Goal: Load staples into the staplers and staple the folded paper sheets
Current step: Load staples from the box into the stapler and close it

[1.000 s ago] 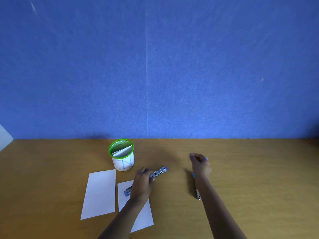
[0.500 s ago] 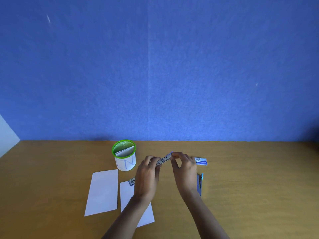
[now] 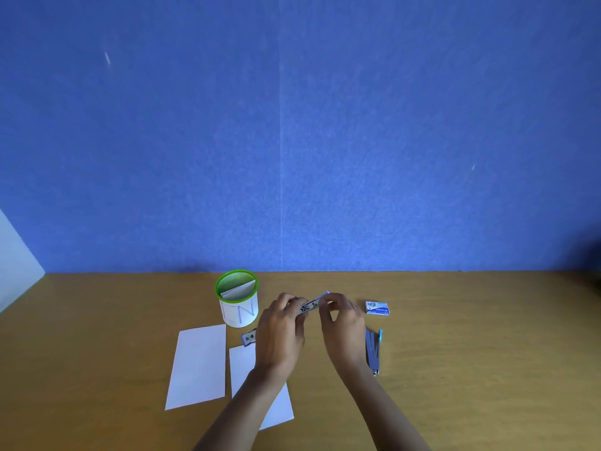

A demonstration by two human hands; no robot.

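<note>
An opened metal stapler (image 3: 309, 307) is lifted over the wooden table (image 3: 471, 353); its lower end (image 3: 249, 337) sticks out left of my wrist. My left hand (image 3: 281, 333) grips the stapler's middle. My right hand (image 3: 341, 320) pinches at the raised far end of the stapler; whether it holds staples is too small to tell. A small blue and white staple box (image 3: 377, 308) lies to the right. A second blue stapler (image 3: 373, 351) lies behind my right wrist. Two folded white sheets (image 3: 199, 366) (image 3: 243, 369) lie at the left, the right one partly under my left forearm.
A green-rimmed mesh cup (image 3: 237, 297) with a white paper wrap and folded paper inside stands behind the sheets. A blue wall (image 3: 292, 141) rises at the table's far edge. A white surface (image 3: 13, 275) shows at the far left.
My left hand lifted the stapler off the table. My right hand came in from the right to the stapler's far end, uncovering the staple box and the second stapler.
</note>
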